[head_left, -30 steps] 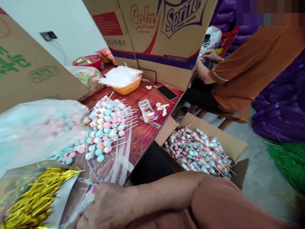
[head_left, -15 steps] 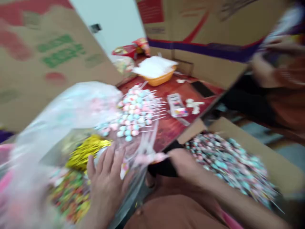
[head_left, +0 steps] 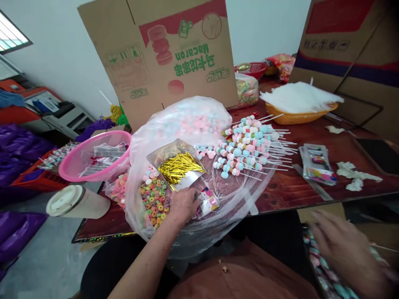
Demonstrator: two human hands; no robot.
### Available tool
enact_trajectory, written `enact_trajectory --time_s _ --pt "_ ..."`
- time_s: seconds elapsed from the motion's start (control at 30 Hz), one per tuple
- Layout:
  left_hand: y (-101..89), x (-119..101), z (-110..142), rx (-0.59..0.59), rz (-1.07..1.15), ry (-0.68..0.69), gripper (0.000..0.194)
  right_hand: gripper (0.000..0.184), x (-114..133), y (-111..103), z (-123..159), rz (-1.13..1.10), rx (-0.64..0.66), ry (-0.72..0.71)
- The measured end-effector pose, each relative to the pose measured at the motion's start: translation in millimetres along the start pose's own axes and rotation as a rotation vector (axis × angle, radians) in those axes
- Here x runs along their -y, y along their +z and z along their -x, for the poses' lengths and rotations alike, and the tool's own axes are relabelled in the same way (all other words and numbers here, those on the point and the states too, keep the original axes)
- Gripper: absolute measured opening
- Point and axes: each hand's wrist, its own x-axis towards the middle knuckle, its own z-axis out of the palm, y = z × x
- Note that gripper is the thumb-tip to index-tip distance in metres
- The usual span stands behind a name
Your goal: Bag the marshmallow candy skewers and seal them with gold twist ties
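Observation:
My left hand rests with curled fingers between the pouch of gold twist ties and a clear printed packet; its fingertips are hidden, so what they pinch cannot be made out. Blurred a little, my right hand reaches with fingers outstretched over a carton of wrapped marshmallow skewers, apparently holding nothing. On the clear plastic sheet lie ring-shaped cereal pieces, loose marshmallows and a pile of marshmallow skewers, sticks pointing right. Behind them bulges a big clear bag of marshmallows.
A lidded paper cup leans at the table's left edge near a pink basket. Farther right are a stack of printed packets, crumpled tissue, a dark phone and a yellow basket of white sticks.
The view has turned left. My right hand has let go of a marshmallow skewer and moved over the carton. My left hand's spread fingers have curled down beside the twist ties.

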Motion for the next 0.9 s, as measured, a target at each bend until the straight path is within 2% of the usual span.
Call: enact_trajectory --time_s 0.07,0.13,0.23,0.27,0.33,0.4,0.5,0.57,0.63,0.77,0.9 --pt "-1.5 6 -2 -0.023 0.038 0.006 0.019 0.025 18 9 -20 -0.074 0.02 -0.12" --pt "-5.4 16 1 -0.052 0.073 0.02 0.02 0.023 53 26 -45 -0.248 0.066 -0.191" --pt "-16.5 28 10 -0.047 0.144 0.108 0.021 0.031 113 53 -80 -0.443 0.086 -0.258" --pt "-21.0 31 13 -0.032 0.197 0.161 0.021 0.033 130 61 -89 -0.485 0.124 -0.298" --pt "-28.5 33 21 -0.011 0.318 0.259 0.023 0.021 155 75 -100 -0.588 0.268 -0.39" --pt "-31.1 31 31 -0.078 0.4 0.249 0.021 0.018 170 85 -101 -0.699 0.383 -0.357" --pt "-23.1 24 43 -0.226 0.505 0.1 0.019 0.023 178 91 -93 -0.807 0.461 -0.116" --pt "-13.7 20 47 -0.227 0.642 0.037 0.014 0.026 177 90 -87 -0.834 0.541 -0.021" --pt "-6.6 18 47 -0.166 0.759 0.022 0.012 0.025 174 84 -86 -0.807 0.578 -0.012" --pt "-9.4 19 40 -0.06 0.799 0.105 0.017 0.014 166 70 -93 -0.771 0.56 -0.154" --pt "-20.9 17 40 -0.114 0.66 0.1 0.012 0.022 161 71 -99 -0.777 0.561 -0.107"
